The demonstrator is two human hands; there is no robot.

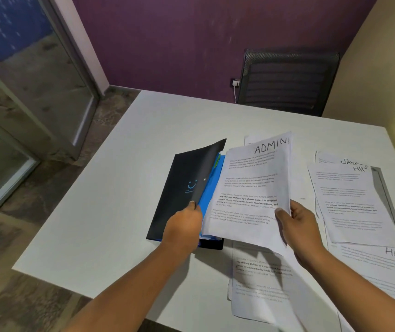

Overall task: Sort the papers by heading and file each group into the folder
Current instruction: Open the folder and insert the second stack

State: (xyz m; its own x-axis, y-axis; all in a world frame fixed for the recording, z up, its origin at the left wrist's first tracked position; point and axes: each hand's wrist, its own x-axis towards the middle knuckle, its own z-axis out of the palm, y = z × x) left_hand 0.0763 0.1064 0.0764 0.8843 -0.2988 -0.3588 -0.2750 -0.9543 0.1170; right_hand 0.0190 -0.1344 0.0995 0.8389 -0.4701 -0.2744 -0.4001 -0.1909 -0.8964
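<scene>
At the middle of the bench (100,188), a dark folder (179,188) lies partly open, its cover lifted on edge with blue dividers (212,183) showing inside. The left hand (183,226) is closed on the lower edge of that cover, thumb on top, holding it up. Just to the right, the right hand (297,226) is clamped on the lower right corner of a sheaf headed ADMIN (254,188), thumb on the face and fingers behind. The sheaf is tilted, its left edge at the folder's opening and touching or nearly touching the blue dividers; whether any of it has slid inside cannot be told.

Sorting looks largely done, judging by the groups. Further right on the bench lies an HR pile (354,202), overlapping a sheet whose heading begins SPOR (335,160) and is otherwise cut off. Another sheet marked HR (383,256) pokes out below that pile. Near the front edge lies a loose stack (256,283) with its heading hidden, and a white corner (251,138) shows behind the ADMIN sheaf.

The filing seems to be at an early stage: ADMIN is the group in hand, while at least 2 other headings and the unlabelled stack are yet to go in. Whether anything is already filed under the dividers is hidden.

A mesh-backed chair (287,80) stands at the far side of the bench.
</scene>
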